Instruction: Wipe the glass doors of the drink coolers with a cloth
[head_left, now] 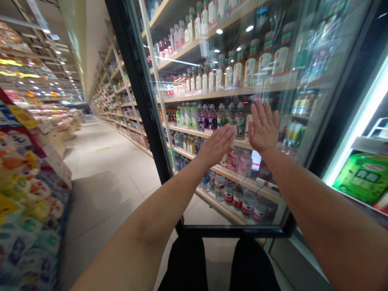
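My left hand (217,146) is held out flat in the middle of the view, its back up and fingers stretched close together. Beside it on the right, my right hand (263,127) is raised with the fingers straight and a little apart. Neither holds anything. In front of both is a glass door with a black frame (138,87), standing out from the cabinet. Whether either palm touches the glass I cannot tell. Through the pane, rows of drink bottles (212,117) stand on pale shelves, with water bottles (238,200) lowest. Reflections blur part of the pane.
To the right is a lit cabinet holding a green package (363,178). A stack of colourful packages (33,194) stands at the left. Between, a pale tiled aisle (118,169) runs back along long shelving. My legs (188,262) show below the door.
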